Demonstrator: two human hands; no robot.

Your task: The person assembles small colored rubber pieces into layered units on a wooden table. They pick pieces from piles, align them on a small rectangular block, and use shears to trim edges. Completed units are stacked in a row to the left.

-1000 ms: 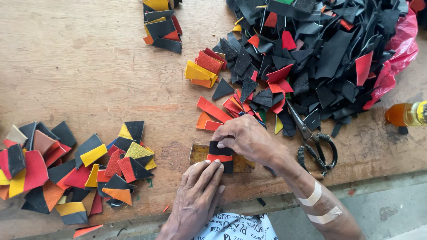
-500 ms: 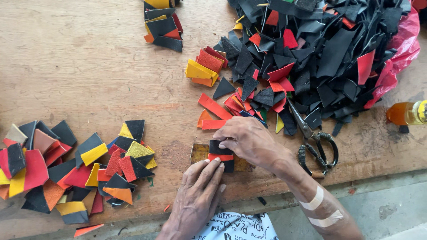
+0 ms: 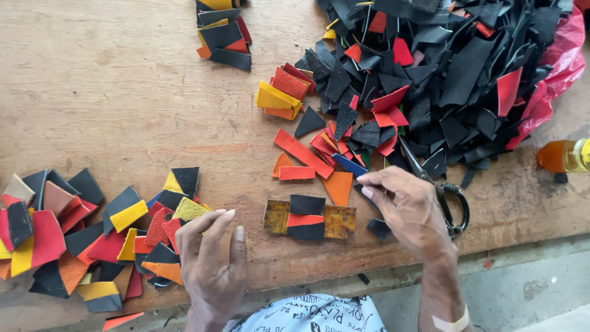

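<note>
Worn wooden bench (image 3: 123, 92), scrap heap (image 3: 455, 67) upper right, sorted pile (image 3: 74, 240) lower left. We read the step as picking: our right hand (image 3: 409, 206) pinches a blue strip (image 3: 349, 165) at centre; the left hand (image 3: 212, 261) rests open, empty, beside the pile. The template (image 3: 310, 218) with its black and red pieces lies between the hands. Next calls for placing the strip. A second ago both hands pressed on the template; now they have lifted off.
</note>
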